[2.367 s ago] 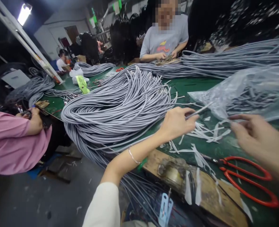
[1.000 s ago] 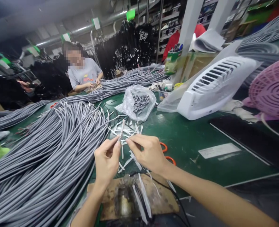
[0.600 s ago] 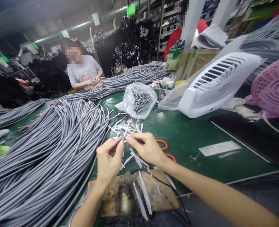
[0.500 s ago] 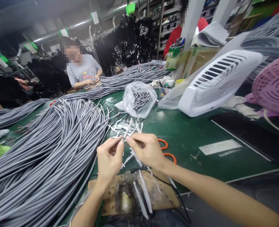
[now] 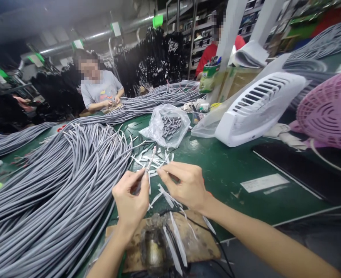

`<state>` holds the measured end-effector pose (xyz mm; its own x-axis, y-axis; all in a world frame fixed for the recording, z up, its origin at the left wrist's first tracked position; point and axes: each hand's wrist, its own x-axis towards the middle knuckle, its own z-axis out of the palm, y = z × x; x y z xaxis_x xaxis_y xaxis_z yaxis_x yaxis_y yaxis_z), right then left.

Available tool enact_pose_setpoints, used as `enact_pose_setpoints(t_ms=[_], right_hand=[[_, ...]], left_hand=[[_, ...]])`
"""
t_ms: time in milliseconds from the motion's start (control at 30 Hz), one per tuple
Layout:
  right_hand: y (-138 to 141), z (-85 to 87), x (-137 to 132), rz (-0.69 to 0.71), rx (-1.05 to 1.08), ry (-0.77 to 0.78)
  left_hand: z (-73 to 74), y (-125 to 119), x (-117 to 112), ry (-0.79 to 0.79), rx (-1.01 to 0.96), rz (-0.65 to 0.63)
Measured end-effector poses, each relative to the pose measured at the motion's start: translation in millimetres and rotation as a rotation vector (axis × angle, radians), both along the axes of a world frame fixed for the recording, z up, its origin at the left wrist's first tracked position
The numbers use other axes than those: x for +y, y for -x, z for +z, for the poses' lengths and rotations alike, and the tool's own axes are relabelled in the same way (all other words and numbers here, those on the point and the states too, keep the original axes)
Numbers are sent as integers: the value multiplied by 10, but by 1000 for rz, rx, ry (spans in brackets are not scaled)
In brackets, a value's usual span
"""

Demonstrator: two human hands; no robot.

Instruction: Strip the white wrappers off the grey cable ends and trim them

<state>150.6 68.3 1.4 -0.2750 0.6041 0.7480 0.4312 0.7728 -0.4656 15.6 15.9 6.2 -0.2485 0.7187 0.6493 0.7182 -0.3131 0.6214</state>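
My left hand [image 5: 130, 197] pinches the end of a grey cable [image 5: 151, 157], whose tip sticks up past my fingertips. My right hand [image 5: 184, 184] hovers just to the right of it, fingers curled and pressed together, a small gap from the left hand; what they hold, if anything, I cannot make out. A big heap of grey cables [image 5: 57, 181] lies on the left of the green table [image 5: 231, 173]. White paper strips [image 5: 159, 160] are scattered beyond my hands. Below my hands sits a wooden block with a metal fixture [image 5: 159, 239].
A clear plastic bag of short grey pieces [image 5: 167, 125] lies behind the strips. A white fan [image 5: 260, 108] and a pink fan [image 5: 329, 112] stand at the right. A person in a grey shirt [image 5: 101, 90] works across the table; another in red [image 5: 211, 52] sits further back.
The view swung right from the cable heap to the fans. My hands came together over the strips, the left keeping the cable end; now the right hand has drawn slightly away from it.
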Motion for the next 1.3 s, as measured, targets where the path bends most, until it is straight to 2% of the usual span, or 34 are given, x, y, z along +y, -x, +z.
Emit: enact_pose_setpoints(t_ms=[267, 433, 500, 567, 700, 767, 833, 933, 1000, 1100, 1167, 1200, 1300], right_hand=[[17, -18, -15, 47, 9, 97], [39, -24, 19, 169, 103, 373], [51, -40, 14, 196, 143, 439], [62, -52, -22, 154, 146, 369], [76, -76, -109, 42, 66, 1], [80, -91, -103, 15, 25, -94], [84, -100, -64, 11, 15, -71], [91, -102, -35, 20, 60, 54], [104, -110, -88, 53, 90, 16], [126, -128, -222, 261, 68, -221], [121, -121, -250, 336, 61, -292], [111, -108, -231, 295, 61, -274], [67, -47, -84, 16, 60, -134]], left_hand=[[5, -14, -24, -18, 75, -11], [17, -46, -22, -75, 189, -18], [26, -63, -21, -117, 232, -5], [41, -75, -19, -146, 259, 4], [75, -72, -18, -88, 220, 11], [74, -68, -23, -38, 179, 6], [51, -73, -29, -35, 180, 10], [-4, -74, -14, -111, 245, 33], [-26, -36, 33, -98, 245, 53], [-11, 98, 138, 113, 85, 96], [22, 188, 180, 280, -151, 92], [40, 216, 184, 318, -281, 60], [73, 208, 140, 365, -531, -99]])
